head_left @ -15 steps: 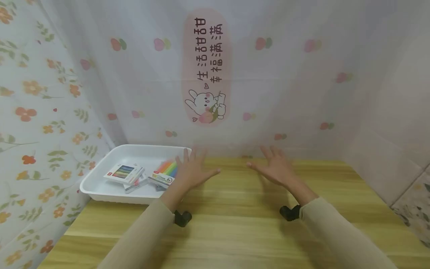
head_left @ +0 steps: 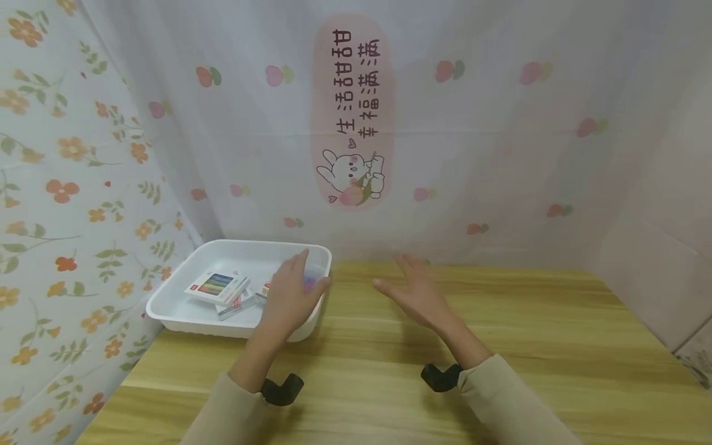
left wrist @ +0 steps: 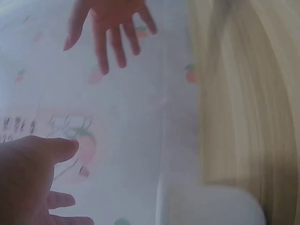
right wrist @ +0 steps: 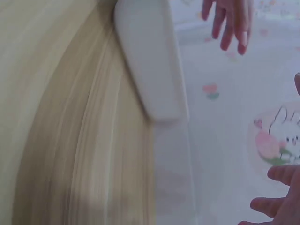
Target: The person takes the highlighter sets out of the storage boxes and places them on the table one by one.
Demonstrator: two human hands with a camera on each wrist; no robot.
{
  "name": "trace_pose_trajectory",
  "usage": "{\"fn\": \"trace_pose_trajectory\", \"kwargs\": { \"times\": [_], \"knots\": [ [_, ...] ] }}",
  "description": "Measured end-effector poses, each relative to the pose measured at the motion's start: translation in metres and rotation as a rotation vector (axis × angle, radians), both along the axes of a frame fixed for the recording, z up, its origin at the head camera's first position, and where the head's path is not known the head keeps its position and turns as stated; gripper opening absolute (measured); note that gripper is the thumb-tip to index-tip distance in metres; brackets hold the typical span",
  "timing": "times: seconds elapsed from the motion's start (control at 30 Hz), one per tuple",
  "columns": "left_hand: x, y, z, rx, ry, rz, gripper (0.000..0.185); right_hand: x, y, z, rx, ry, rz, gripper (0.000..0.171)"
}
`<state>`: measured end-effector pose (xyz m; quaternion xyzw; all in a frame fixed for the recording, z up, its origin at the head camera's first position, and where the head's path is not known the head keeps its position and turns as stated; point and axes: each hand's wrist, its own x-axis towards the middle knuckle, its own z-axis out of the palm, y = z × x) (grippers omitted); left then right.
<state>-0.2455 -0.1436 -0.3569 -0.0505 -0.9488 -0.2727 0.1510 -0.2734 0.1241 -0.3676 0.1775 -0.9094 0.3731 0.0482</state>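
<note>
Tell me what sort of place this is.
Probably a small home craft or recording corner: a wooden table hemmed in by floral and bunny-print cloth, with a white tray of crayon boxes under the left hand.

The left hand (head_left: 289,293) covers the right end of the white tray (head_left: 183,315), hiding most of the coloured sticks and the box under it. Print on the small boxes (head_left: 218,285) is too small to read. In the left wrist view the worktop (left wrist: 243,103) and tray corner (left wrist: 211,206) are smeared by motion blur, and the left hand is cut by the frame's edge. The right wrist view is blurred too, with the right hand (right wrist: 281,197) cropped at the corner.
</note>
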Motion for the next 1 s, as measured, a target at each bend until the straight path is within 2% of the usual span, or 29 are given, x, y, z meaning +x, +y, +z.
{"fn": "trace_pose_trajectory", "kwargs": {
  "times": [0.17, 0.27, 0.5, 0.7, 0.8, 1.0],
  "knots": [
    [0.014, -0.029, -0.003, 0.105, -0.049, 0.072, 0.079, 0.004, -0.023, 0.001, -0.103, -0.019, 0.058, 0.085],
    [0.021, -0.044, -0.005, 0.130, -0.057, 0.108, 0.077, 0.005, -0.031, 0.001, -0.158, -0.023, 0.087, 0.082],
    [0.024, -0.074, 0.007, 0.162, -0.073, 0.189, 0.078, 0.008, -0.053, 0.003, -0.229, -0.044, 0.116, 0.081],
    [0.027, -0.103, 0.009, 0.196, -0.055, 0.260, 0.080, 0.004, -0.075, -0.003, -0.287, -0.060, 0.102, 0.083],
    [0.028, -0.120, 0.009, 0.203, -0.029, 0.303, 0.079, 0.004, -0.086, -0.009, -0.317, -0.108, 0.082, 0.086],
    [0.030, -0.148, 0.005, 0.267, -0.024, 0.403, 0.084, 0.005, -0.104, -0.020, -0.293, -0.155, 0.019, 0.090]
  ]
}}
